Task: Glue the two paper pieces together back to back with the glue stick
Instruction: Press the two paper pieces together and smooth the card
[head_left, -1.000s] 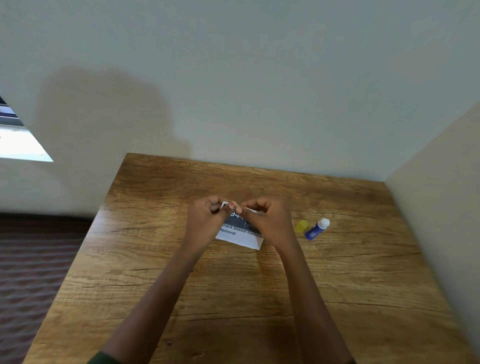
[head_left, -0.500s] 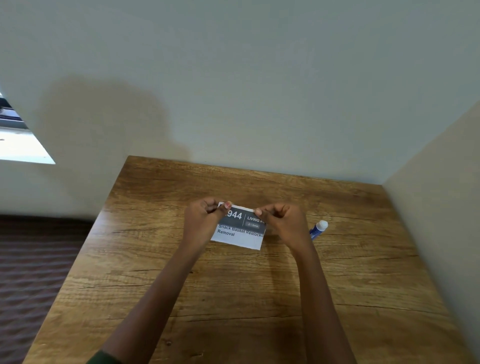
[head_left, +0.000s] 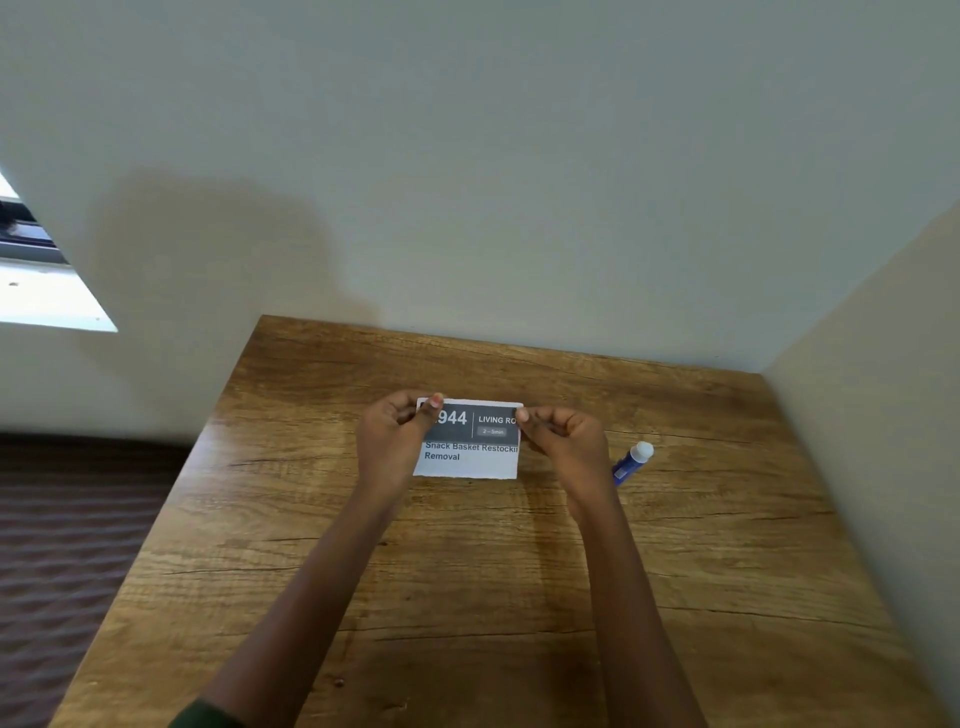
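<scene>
Head view: left hand (head_left: 392, 436) pinches the upper left corner of the paper (head_left: 470, 462), thumb on the printed face. Right hand (head_left: 566, 441) pinches the upper right corner the same way. The paper is held between both hands over the far middle of the wooden table (head_left: 467, 597), print toward the camera; cannot tell whether it is one layer or two. The blue glue stick (head_left: 631, 460) lies on the table just right of the right hand, white end pointing far-right.

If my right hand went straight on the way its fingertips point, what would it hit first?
Probably the left hand, pinching the opposite top corner of the paper; the right hand points leftward along that edge.
</scene>
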